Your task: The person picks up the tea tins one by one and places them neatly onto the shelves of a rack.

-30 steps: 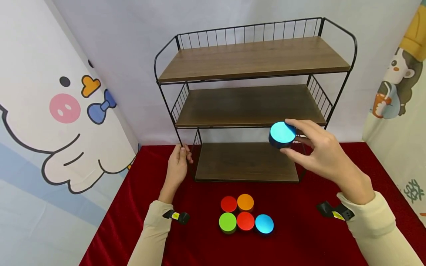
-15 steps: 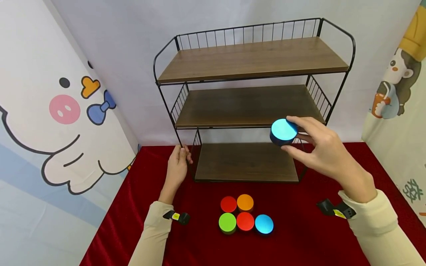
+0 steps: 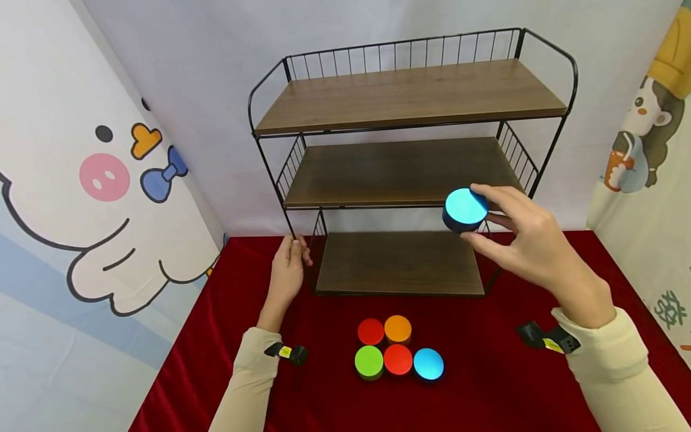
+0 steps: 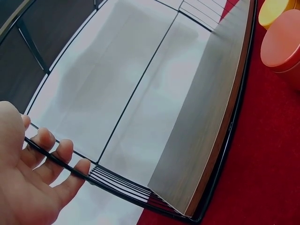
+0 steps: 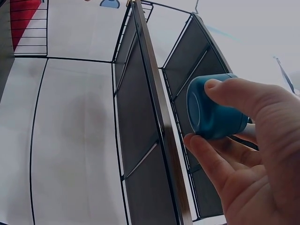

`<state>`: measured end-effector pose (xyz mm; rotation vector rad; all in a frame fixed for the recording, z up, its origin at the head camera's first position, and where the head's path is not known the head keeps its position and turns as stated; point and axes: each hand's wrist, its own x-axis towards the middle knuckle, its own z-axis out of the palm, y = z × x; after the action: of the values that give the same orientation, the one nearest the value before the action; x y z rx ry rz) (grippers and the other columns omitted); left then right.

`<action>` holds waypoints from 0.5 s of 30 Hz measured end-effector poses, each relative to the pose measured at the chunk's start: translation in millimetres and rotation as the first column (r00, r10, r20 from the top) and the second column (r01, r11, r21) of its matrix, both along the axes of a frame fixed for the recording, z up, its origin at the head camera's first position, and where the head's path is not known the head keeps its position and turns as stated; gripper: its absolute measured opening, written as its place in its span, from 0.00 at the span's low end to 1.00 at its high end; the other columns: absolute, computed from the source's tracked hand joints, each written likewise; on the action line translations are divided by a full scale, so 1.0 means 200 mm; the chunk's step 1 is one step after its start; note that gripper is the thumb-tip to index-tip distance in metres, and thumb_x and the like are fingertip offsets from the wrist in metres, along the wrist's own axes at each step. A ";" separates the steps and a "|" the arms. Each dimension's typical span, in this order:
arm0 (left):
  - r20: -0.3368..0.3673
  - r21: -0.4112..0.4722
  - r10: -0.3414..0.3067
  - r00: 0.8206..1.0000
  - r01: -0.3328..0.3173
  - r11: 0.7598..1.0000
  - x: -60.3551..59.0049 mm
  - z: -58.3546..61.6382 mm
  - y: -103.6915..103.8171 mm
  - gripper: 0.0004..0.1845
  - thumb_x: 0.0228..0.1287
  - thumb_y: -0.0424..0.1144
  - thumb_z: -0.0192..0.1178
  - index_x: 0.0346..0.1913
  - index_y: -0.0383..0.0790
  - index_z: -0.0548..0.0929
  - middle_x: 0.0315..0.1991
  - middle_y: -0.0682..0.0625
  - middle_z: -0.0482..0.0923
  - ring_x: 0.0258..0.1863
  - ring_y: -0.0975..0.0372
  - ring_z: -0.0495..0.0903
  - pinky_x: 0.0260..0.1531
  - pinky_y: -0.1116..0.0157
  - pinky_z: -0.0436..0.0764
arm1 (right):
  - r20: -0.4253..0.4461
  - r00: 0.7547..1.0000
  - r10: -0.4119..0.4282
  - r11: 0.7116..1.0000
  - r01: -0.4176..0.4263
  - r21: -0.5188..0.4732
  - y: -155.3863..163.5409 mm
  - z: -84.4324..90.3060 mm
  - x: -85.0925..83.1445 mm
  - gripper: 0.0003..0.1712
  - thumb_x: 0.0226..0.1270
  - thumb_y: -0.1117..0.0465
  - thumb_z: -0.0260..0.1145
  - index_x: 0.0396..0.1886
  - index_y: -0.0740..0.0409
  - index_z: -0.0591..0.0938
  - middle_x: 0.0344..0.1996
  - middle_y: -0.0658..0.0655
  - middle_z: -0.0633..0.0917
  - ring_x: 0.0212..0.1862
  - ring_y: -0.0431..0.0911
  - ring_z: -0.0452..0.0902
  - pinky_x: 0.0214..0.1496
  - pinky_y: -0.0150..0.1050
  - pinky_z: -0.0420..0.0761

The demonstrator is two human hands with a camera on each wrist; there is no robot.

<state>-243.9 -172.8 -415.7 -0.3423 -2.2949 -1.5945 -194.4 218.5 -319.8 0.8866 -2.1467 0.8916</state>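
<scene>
My right hand pinches a small round blue tin between thumb and fingers, upright with its flat lid up. In the head view the tin overlaps the front edge of the middle shelf, toward its right end. The right wrist view shows the tin's smooth side, with the thumb on one side and fingertips at the other. My left hand grips the black front left post of a three-tier rack. In the left wrist view, curled fingers wrap that thin metal bar.
Several similar tins stand close together on the red cloth before the rack: a red one, an orange one, a green one, another red one and a blue one. The bottom shelf sits just behind them.
My right hand has moved slightly up and to the right with the blue tin. The left hand stays on the post, and the tins on the cloth have not moved.
</scene>
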 end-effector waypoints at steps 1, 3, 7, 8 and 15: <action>-0.001 -0.002 0.004 1.000 -0.004 1.000 0.00 0.00 0.00 0.17 0.85 0.34 0.39 0.45 0.21 0.71 0.33 0.22 0.72 0.34 0.33 0.78 0.36 0.69 0.79 | -0.003 1.000 0.002 1.000 -0.002 -0.002 0.00 0.00 0.00 0.49 0.36 0.82 0.82 0.66 0.69 0.77 0.54 0.67 0.83 0.60 0.24 0.71 0.56 0.17 0.75; -0.004 -0.006 0.012 1.000 -0.012 1.000 0.00 0.00 0.00 0.17 0.85 0.34 0.38 0.46 0.19 0.71 0.32 0.22 0.72 0.34 0.33 0.78 0.36 0.73 0.77 | -0.007 1.000 0.001 1.000 -0.001 -0.002 0.00 0.00 0.00 0.49 0.36 0.82 0.82 0.66 0.69 0.77 0.54 0.67 0.83 0.60 0.25 0.72 0.57 0.17 0.75; -0.009 -0.007 0.020 1.000 -0.020 1.000 0.00 -0.01 0.01 0.17 0.85 0.34 0.38 0.46 0.18 0.71 0.32 0.22 0.72 0.33 0.33 0.78 0.35 0.75 0.75 | -0.014 1.000 -0.021 1.000 0.021 0.001 0.01 0.01 0.00 0.49 0.37 0.81 0.83 0.66 0.68 0.77 0.54 0.67 0.83 0.58 0.33 0.76 0.57 0.17 0.74; -0.008 -0.008 0.021 1.000 -0.021 1.000 0.00 -0.01 0.01 0.17 0.85 0.34 0.38 0.46 0.19 0.71 0.32 0.22 0.72 0.33 0.33 0.78 0.35 0.75 0.75 | -0.015 1.000 -0.026 1.000 0.026 0.001 0.01 0.01 0.00 0.49 0.37 0.81 0.83 0.66 0.68 0.77 0.55 0.67 0.83 0.58 0.34 0.77 0.57 0.17 0.74; 0.001 -0.011 0.027 1.000 -0.027 1.000 0.00 -0.01 0.01 0.17 0.85 0.34 0.38 0.45 0.20 0.70 0.32 0.23 0.72 0.34 0.34 0.78 0.35 0.75 0.76 | -0.044 0.999 -0.030 0.999 0.029 -0.028 0.01 0.03 -0.01 0.48 0.36 0.82 0.82 0.65 0.69 0.78 0.54 0.68 0.83 0.59 0.28 0.73 0.58 0.16 0.73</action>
<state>-243.6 -170.4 -417.6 -0.3111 -2.3003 -1.5702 -196.7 221.2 -313.5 0.8509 -2.0995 0.8767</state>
